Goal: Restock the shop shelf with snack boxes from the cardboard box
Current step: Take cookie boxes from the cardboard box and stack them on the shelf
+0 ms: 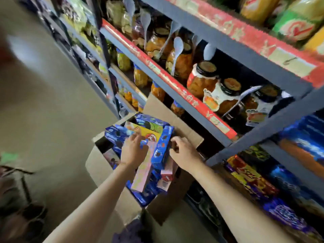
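Your left hand [134, 149] & right hand [182, 152] clamp the blue snack box [162, 146] in the cardboard box [100, 165]: lift straight, w/o snagging neighbours.

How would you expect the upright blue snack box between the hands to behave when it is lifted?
The blue snack box looks like thin printed card, so probably stiff but crushable. It is long and narrow, likely light. Standing on end among loose boxes in the cardboard box, it may tip.
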